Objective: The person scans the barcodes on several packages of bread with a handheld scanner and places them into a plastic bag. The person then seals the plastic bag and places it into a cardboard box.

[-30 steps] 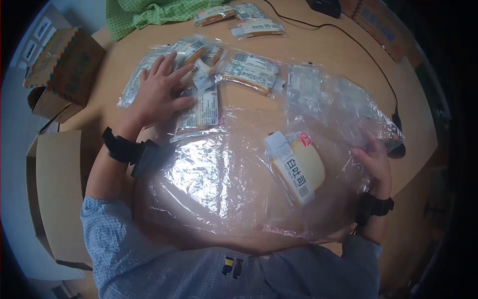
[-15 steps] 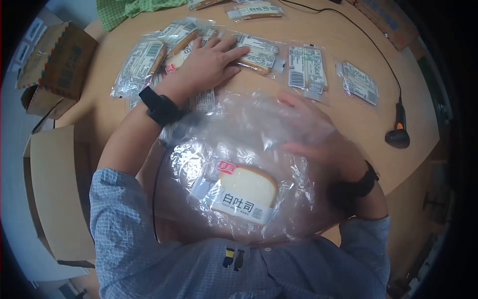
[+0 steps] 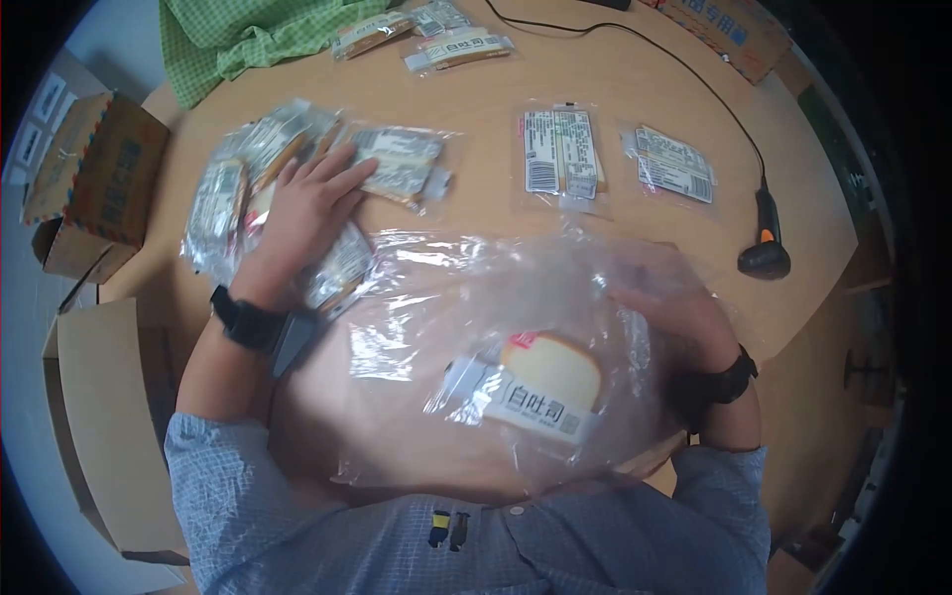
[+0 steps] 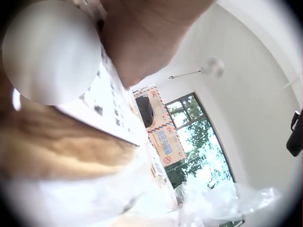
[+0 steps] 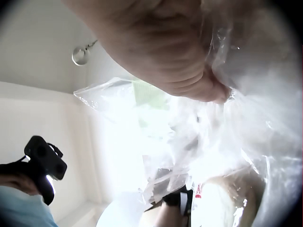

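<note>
A large clear plastic bag (image 3: 382, 347) lies spread in front of the torso in the head view, with one wrapped slice of white toast (image 3: 555, 372) inside or beneath it; the layers make this hard to tell. My right hand (image 3: 659, 288), blurred behind film, pinches the plastic; the right wrist view shows the thumb of that hand (image 5: 161, 52) against bunched film. Fingers spread, my left hand (image 3: 302, 213) rests on a cluster of wrapped toast packs (image 3: 213, 213), its fingertips touching a label-up pack (image 3: 402, 159). Close to the left wrist camera is a bread pack (image 4: 71, 153) beside the hand (image 4: 147, 38).
Two label-up packs (image 3: 560, 154) (image 3: 674, 164) lie beyond the bag. A corded scanner (image 3: 764, 260) is at the right. More packs (image 3: 461, 50) and a green checked cloth (image 3: 258, 35) are at the back. Cardboard boxes (image 3: 109, 188) (image 3: 109, 416) stand at the left.
The right hand has come inward from the bag's right side, drawing film off the far packs. The left hand shifted right across the packs, then back left. The toast under the film has turned.
</note>
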Demonstrator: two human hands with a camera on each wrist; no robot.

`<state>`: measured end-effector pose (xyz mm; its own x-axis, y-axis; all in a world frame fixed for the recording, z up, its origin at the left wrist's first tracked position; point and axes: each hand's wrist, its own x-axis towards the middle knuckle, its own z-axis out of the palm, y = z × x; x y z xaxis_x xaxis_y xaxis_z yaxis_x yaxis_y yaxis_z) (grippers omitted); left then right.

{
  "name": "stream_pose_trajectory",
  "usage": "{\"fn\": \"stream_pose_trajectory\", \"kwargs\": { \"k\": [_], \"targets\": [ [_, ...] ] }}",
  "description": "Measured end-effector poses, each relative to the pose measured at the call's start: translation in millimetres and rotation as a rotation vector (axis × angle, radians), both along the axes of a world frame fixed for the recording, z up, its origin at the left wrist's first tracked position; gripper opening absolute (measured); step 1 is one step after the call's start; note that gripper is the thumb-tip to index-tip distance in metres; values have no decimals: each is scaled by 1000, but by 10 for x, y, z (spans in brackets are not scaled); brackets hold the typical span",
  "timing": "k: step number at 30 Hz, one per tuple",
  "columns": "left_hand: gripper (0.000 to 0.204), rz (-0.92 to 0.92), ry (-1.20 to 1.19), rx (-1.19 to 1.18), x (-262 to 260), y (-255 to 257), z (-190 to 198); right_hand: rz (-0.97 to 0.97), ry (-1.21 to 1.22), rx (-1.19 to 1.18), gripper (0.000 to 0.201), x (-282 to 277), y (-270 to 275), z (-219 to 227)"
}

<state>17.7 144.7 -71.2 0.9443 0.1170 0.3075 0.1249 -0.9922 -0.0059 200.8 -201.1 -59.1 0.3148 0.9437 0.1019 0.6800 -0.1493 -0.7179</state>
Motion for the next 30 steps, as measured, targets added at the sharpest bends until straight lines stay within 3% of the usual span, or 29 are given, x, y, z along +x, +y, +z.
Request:
{"fn": "stream_pose_trajectory", "kwargs": {
  "k": [2,4,6,8,9,12,13,14,17,19,23,30],
  "targets": [
    [33,35,5,-7,-191,47,25,-139,101,-174,42,117,-119,45],
    [33,31,79,-31,-331,164,147,-152,65,-176,40,225,-191,-34],
    [32,57,293,-22,-247,120,471,-173,24,-176,39,265,-228,-143],
    [31,15,491,-177,57,90,774,-221,-105,-36,36,206,-238,-181],
    [32,-121,395,-124,273,-28,855,-227,-112,-36,36,191,-224,-153],
    [40,-428,214,-106,1072,-522,840,-132,-153,-15,33,140,-148,3],
    [41,-516,183,-198,1363,-740,738,-110,-216,15,31,117,-130,28],
    [47,-609,19,-61,1645,-911,507,-85,-278,45,30,108,-127,38],
    [56,-692,85,-25,2179,-1492,209,-55,-301,7,29,136,-123,26],
    [52,-673,293,-9,2295,-1644,45,-42,-252,-9,28,154,-111,9],
    [50,-609,296,-129,2135,-1338,-72,-30,-179,-69,25,168,-74,23],
    [42,-245,153,-73,885,-620,-58,-70,-141,-4,24,145,-126,24]
  ]
}}
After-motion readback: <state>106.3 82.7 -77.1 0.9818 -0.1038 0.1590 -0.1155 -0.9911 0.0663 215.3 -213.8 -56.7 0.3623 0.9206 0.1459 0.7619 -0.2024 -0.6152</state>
